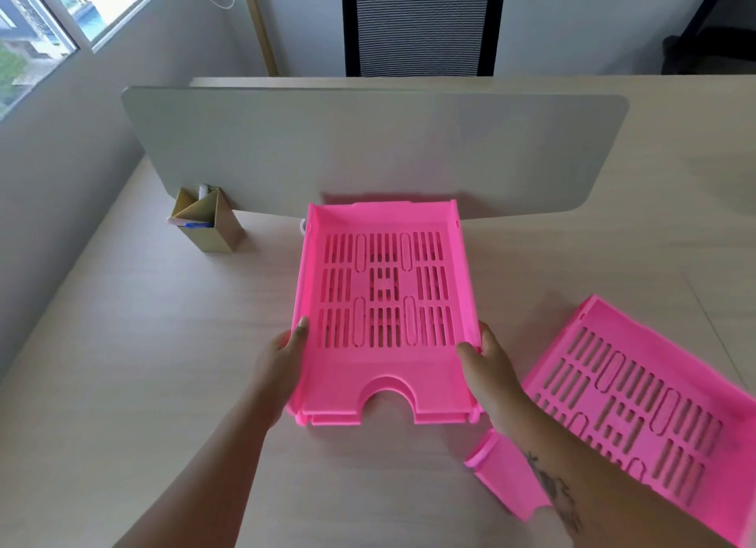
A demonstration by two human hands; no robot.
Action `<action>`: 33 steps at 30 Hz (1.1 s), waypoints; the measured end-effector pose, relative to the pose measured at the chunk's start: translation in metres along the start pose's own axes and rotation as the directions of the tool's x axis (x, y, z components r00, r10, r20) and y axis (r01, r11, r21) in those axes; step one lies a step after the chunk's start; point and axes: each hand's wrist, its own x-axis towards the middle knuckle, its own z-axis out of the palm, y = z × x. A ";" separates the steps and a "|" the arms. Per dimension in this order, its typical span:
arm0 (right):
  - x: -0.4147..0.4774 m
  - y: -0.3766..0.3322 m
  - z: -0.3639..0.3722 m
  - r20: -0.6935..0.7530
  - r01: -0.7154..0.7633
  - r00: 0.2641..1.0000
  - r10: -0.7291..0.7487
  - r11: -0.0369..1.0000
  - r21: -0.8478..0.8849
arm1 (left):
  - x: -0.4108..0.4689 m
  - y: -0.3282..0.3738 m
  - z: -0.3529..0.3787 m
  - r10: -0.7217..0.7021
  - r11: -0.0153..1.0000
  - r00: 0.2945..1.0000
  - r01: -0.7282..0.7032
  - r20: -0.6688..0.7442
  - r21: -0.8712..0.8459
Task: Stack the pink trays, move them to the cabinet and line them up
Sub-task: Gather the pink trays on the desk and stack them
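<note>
Pink plastic fills the middle of the surface [122,384]: a slotted tray [384,302] sits on at least one other, whose edges show beneath its near end, the pair lying with the long axis running from the person toward the grey divider panel [368,150]. The left hand [282,355] has its fingers [302,330] closed over the tray's left wall; the right hand [487,363] grips the right wall likewise, thumb inside the rim. Both hold near the notched front end. A second loose tray [638,408] lies near the surface's right edge, its long axis angled to the stack, and partly under the right forearm. It lies to the right of the fingers, so the right hand is the nearer one for adding it, I judge. No cabinet is in view.
</note>
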 end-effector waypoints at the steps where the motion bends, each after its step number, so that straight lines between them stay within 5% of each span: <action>1: -0.001 -0.003 0.004 0.003 -0.009 1.000 0.008 1.000 0.023 | 0.003 -0.001 -0.004 -0.004 1.000 1.000 0.004 -0.018 -0.002; 12: -0.015 -0.015 0.046 -0.242 0.062 0.970 -0.010 0.976 0.208 | -0.004 -0.028 -0.036 0.044 0.991 0.998 -0.039 0.036 -0.126; 20: -0.007 -0.024 0.039 -0.247 0.040 0.968 -0.035 0.999 0.014 | 0.004 -0.024 -0.044 0.079 0.996 0.996 -0.078 0.032 -0.042; 24: -0.016 -0.031 0.020 -0.264 0.043 0.964 -0.033 0.998 0.034 | -0.001 -0.002 -0.052 0.228 0.961 0.970 -0.210 -0.085 0.180; 27: -0.031 -0.032 -0.010 -0.305 0.057 0.952 -0.031 0.996 0.076 | -0.014 0.030 -0.042 0.460 0.859 0.866 -0.379 -0.196 0.344; 29: -0.037 -0.025 -0.039 -0.363 0.062 0.931 -0.027 0.994 0.085 | -0.025 0.049 -0.020 0.591 0.775 0.793 -0.508 -0.147 0.377; 33: -0.056 0.006 -0.103 -0.414 0.043 0.910 -0.034 0.999 0.013 | -0.050 0.071 0.058 0.652 0.697 0.756 -0.626 0.055 0.349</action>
